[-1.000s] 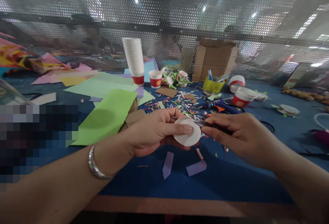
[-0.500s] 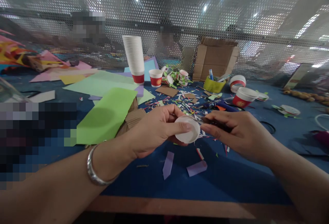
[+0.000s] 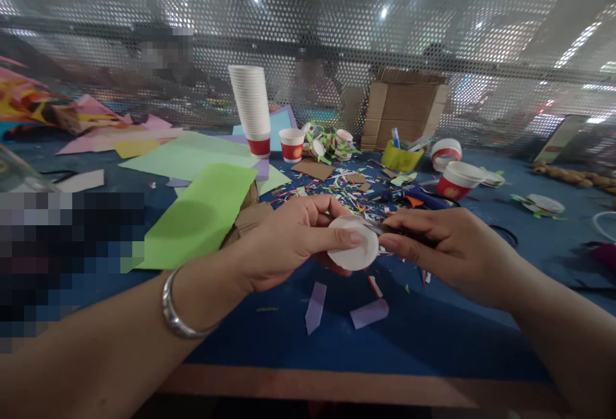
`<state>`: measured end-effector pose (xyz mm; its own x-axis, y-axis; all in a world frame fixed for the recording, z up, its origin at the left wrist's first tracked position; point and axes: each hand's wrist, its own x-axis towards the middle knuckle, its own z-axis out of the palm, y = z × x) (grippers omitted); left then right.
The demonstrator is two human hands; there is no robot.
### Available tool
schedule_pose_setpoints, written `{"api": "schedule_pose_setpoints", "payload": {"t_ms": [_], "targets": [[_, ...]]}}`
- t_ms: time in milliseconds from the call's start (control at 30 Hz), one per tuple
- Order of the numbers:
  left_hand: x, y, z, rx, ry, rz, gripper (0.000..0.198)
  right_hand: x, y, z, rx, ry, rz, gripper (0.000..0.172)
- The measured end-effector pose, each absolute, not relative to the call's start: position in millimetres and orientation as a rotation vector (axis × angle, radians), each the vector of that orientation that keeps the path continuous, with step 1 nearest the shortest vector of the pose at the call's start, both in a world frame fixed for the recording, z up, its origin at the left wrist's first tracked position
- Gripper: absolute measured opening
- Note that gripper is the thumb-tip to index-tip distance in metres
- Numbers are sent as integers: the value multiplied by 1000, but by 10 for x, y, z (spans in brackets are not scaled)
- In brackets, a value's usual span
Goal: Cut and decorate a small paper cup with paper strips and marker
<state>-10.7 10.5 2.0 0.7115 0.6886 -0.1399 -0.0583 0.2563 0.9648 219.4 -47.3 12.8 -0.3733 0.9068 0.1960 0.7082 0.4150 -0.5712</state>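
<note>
My left hand (image 3: 289, 239) pinches a small white paper cup bottom (image 3: 355, 253) between thumb and fingers, held above the blue table (image 3: 433, 335). A silver bangle sits on that wrist. My right hand (image 3: 447, 249) grips a dark-handled cutting tool (image 3: 385, 230), probably scissors, whose tip meets the right edge of the white disc. Both hands hover close together at the middle of the view. Two purple paper strips (image 3: 315, 307) lie on the table just below them.
A tall stack of white cups (image 3: 251, 106) and a red-banded cup (image 3: 291, 145) stand behind. Green paper sheets (image 3: 202, 213) lie left. A red cup (image 3: 456, 180), a yellow-green holder (image 3: 398, 158), a cardboard box (image 3: 404, 111) and paper scraps sit right. A mesh screen closes the back, people behind it.
The white disc has tilted slightly in my left hand, and my right hand has closed in a little toward it with the tool. Everything else stays put.
</note>
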Motion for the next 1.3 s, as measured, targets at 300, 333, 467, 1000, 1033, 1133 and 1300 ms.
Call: {"api": "schedule_pose_setpoints", "payload": {"t_ms": [300, 333, 467, 1000, 1033, 1133, 1300], "targets": [[-82, 85, -20, 1361, 683, 636, 40, 2194, -450, 100, -1395, -2221, 519, 40], [-79, 74, -20, 1371, 697, 638, 40, 2194, -451, 102, -1394, -2222, 504, 39], [-82, 47, -18, 1352, 690, 629, 39, 2200, -465, 127, -1382, -2246, 508, 38], [-129, 88, 17, 1491, 555, 649, 31, 2209, -525, 172, -1316, -2237, 536, 36], [-130, 89, 17, 1491, 553, 653, 31, 2207, -531, 175, -1310, -2232, 539, 35], [-128, 97, 15, 1466, 557, 643, 31, 2203, -538, 179, -1321, -2228, 531, 35], [-129, 104, 18, 1425, 548, 603, 31, 2194, -517, 170, -1344, -2255, 499, 38]]}}
